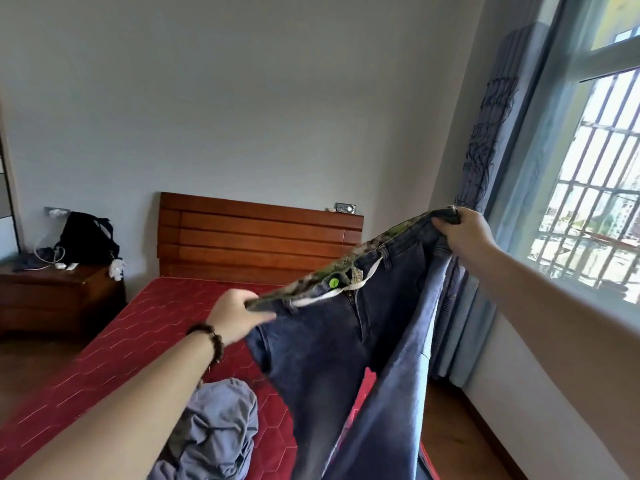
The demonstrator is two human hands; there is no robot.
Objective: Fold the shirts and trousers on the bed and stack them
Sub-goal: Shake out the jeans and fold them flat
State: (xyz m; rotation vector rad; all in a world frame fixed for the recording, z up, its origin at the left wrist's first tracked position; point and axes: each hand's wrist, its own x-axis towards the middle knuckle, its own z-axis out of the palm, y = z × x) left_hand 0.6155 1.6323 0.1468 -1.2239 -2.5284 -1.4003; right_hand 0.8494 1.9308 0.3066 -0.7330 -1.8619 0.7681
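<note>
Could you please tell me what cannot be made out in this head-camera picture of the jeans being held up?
- Jeans: leg ends cut off by the bottom edge.
- Grey garment: crumpled, partly behind the left forearm and cut by the bottom edge; shirt or trousers unclear.
- Left hand: motion-blurred fingers.
- Small items on the headboard: too small to identify.
- Right hand: fingertips tucked behind the waistband.

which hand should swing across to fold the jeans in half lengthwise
Probably the right hand. It holds the far end of the jeans waistband, out by the window, while the left hand grips the other end over the bed.
</note>
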